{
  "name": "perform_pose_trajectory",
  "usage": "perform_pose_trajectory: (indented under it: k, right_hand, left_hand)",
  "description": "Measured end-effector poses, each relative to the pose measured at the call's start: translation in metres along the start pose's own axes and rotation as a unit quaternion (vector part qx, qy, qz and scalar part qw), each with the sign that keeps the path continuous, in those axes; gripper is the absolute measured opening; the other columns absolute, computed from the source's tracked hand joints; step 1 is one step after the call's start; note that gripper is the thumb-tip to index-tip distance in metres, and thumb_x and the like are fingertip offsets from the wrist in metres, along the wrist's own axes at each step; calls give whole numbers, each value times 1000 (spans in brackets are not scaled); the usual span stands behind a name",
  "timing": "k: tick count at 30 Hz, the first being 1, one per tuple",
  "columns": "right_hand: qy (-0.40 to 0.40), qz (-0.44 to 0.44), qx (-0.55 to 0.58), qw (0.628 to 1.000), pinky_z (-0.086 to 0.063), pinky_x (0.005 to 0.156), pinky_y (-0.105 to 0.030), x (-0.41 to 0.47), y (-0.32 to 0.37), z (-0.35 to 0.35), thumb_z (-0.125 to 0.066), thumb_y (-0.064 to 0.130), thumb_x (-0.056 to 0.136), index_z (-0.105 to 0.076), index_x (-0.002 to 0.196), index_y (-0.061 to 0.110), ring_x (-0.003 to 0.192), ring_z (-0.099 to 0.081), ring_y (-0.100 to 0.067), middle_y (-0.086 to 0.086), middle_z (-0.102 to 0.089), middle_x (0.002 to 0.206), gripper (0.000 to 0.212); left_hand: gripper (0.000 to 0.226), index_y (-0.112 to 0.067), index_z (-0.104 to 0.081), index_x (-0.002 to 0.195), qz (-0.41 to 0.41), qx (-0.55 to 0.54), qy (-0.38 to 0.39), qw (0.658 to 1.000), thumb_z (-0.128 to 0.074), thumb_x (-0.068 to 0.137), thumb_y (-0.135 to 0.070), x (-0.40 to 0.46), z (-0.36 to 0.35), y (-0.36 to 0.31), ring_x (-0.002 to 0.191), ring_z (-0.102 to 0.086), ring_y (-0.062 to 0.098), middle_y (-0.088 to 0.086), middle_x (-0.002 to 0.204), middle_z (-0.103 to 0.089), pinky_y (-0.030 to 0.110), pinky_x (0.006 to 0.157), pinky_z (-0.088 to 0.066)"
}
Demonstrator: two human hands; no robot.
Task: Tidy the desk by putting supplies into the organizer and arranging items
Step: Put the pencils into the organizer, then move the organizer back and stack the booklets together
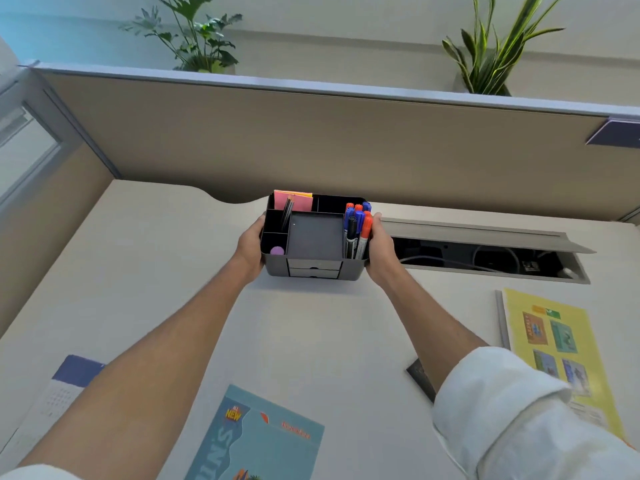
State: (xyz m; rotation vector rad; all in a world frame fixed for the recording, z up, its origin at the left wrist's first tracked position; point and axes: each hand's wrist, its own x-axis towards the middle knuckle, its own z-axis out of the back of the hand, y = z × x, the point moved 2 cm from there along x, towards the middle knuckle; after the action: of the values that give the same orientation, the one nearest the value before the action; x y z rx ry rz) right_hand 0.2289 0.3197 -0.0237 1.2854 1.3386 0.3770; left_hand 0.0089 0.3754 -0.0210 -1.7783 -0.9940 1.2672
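Organizer [313, 268]: black, I see it at the far middle of the desk [138, 271], near the partition.
Left hand [250, 249]: fingers wrapped round the organizer's left wall.
Right hand [380, 252]: grips its right wall.
Markers [358, 230]: upright, right compartment.
Sticky notes [292, 199]: back-left compartment.
Purple item [277, 251]: front-left compartment; possibly an eraser, I cannot tell.
Booklets: blue [256, 441] nearest me, yellow [554, 341] to the right.

both hands, left hand [250, 244] and right hand [381, 249], grip the ends of the black organizer [314, 237] on the bench [311, 341]. markers [358, 230] stand in its right compartment, pink notes [291, 200] at its back left.
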Motion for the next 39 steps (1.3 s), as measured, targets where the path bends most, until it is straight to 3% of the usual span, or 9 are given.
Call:
perform_pose_trajectory:
  k: [4,7,13,18,22,27,31,36,39]
  right_hand:
    - [7,-6,-11,1000,-51,77,-26,27,9,-12,-25,57,100,-68,103,25,83,-67,-13,-1,-72,99,54]
    - [-3,-11,-23,1000,-50,75,-24,44,13,-17,-25,60,99,-69,102,24,82,-66,-12,-1,-71,99,56]
    - [-5,7,-30,1000,-52,71,-24,66,16,-21,-23,56,101,-68,105,20,80,-67,-14,2,-71,85,59]
    - [-6,0,-28,1000,-51,68,-22,73,13,-20,-22,58,100,-67,106,21,79,-67,-14,2,-71,86,59]
    - [-9,-19,-25,999,-48,58,-20,74,7,-18,-21,60,99,-66,105,23,74,-65,-8,3,-70,87,58]
    - [-15,-16,-27,999,-49,61,-22,75,3,-16,-22,60,100,-65,116,21,77,-66,-11,0,-70,91,60]
    - [-17,-11,-40,999,-49,65,-24,74,1,-17,-22,60,99,-68,97,24,77,-67,-13,2,-71,82,58]
    - [-4,20,-7,1000,-49,76,-27,65,4,-17,-20,58,100,-67,102,22,84,-67,-12,3,-71,89,60]
    - [-2,50,10,999,-38,83,-19,44,8,-11,-24,56,101,-62,104,24,85,-55,3,16,-61,90,49]
  left_hand:
    - [32,-21,-69,97,-1,4,2,1000,-41,99,-36,31,3,-9,79,-68,13,-4,86,-74,28,71,-51]
    - [34,-20,-69,96,1,6,-2,1000,-39,100,-37,51,5,-14,82,-66,15,-3,87,-73,29,76,-50]
    - [43,-13,-59,124,12,3,-5,1000,-34,101,-39,70,8,-17,96,-65,20,5,112,-67,32,86,-50]
    - [40,-15,-62,118,19,6,-16,1000,-35,101,-39,77,11,-11,94,-65,19,5,109,-68,34,87,-49]
    - [35,-17,-66,104,21,1,-18,1000,-36,101,-37,79,10,-7,87,-65,17,2,97,-71,31,79,-52]
    - [31,-20,-66,104,12,-1,-16,1000,-39,101,-34,82,12,2,80,-68,15,-4,85,-74,30,74,-53]
    - [31,-21,-66,104,2,-6,-20,1000,-37,101,-32,79,12,2,79,-68,14,-3,87,-74,29,72,-54]
    - [49,-13,-59,125,-11,-3,-39,999,-23,104,-38,74,20,2,106,-61,22,8,123,-63,34,93,-47]
    - [52,-8,-52,132,-16,-12,-71,997,-24,103,-40,60,32,9,126,-52,23,8,137,-55,36,112,-35]
